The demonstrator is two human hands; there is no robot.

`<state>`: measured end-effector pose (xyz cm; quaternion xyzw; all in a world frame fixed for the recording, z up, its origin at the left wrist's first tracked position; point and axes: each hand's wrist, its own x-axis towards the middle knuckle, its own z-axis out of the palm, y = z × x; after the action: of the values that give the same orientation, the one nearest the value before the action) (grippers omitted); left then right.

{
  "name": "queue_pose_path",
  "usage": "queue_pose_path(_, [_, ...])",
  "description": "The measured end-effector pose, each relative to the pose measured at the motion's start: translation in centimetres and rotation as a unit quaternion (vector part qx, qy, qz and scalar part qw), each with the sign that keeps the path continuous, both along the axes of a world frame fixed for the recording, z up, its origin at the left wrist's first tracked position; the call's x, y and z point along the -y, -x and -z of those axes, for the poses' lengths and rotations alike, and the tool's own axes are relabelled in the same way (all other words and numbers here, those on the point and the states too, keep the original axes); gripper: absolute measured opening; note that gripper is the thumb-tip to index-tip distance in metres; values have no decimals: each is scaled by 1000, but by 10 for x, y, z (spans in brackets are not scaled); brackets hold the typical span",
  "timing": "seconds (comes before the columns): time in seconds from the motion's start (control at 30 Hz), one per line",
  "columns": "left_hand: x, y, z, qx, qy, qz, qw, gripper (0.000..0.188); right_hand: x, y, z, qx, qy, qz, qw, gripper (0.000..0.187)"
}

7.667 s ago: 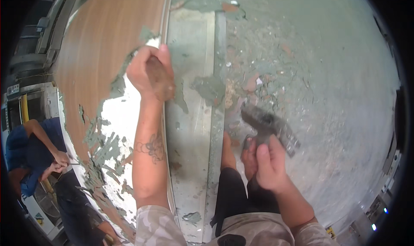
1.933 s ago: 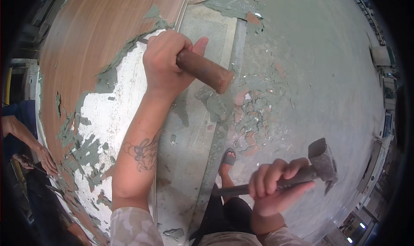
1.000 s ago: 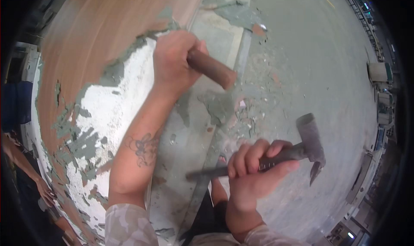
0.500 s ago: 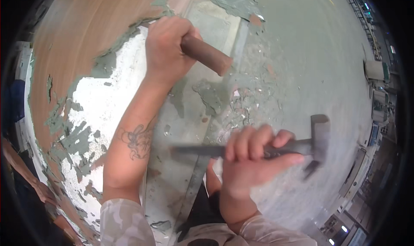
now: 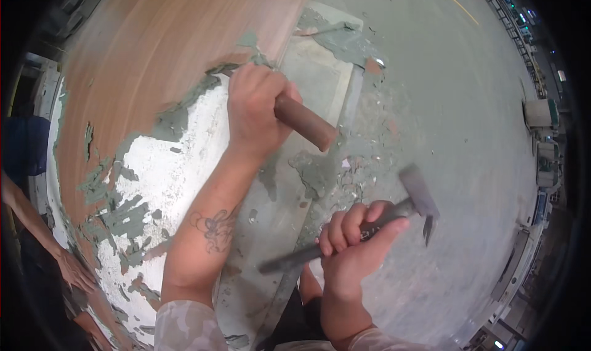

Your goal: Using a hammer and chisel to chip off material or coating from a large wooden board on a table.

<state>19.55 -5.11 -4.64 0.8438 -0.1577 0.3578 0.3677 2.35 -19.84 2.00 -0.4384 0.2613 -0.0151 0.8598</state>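
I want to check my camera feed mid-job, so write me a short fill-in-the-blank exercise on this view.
The right hand grips a ____ with a metal head.
The round handle in the left hand is coloured ____.
The bare patch beside the wood-grain surface is mostly coloured ____.

Missing words: hammer; brown; white.

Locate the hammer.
In the head view, the hammer is lower right of centre, gripped in the right hand, below the brown handle in the left hand.
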Motion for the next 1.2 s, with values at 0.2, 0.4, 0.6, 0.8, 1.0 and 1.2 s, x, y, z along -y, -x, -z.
queue_pose_path(0.2, [-7, 3, 3, -15, -14, -18, 1000, 15, -4, 1, -4, -18, -26, -112, 993, 50])
queue_pose_path(0.4, [-10, 2, 3, -4, -32, -39, 999, 15, -28, -8, 18, -44, -20, -150, 988, 58])
queue_pose_path(0.6, [-5, 0, 2, -15, -8, -21, 1000, 18, 9, 12, 12, 40, -6, -74, 996, 58])
queue_pose_path(0.8, [5, 9, -1, 67, 32, 127, 989, 23, 28, 14, 19, 89, 77, -182, 976, 58])
queue_pose_path(1.0, [-1, 13, -6, -4, 29, 181, 983, 25, 34, 13, 9, 99, 102, -217, 966, 58])
queue_pose_path(1.2, [-5, 10, -6, 19, 40, 194, 980, 24, 37, 28, 1, 86, 101, -215, 967, 57])
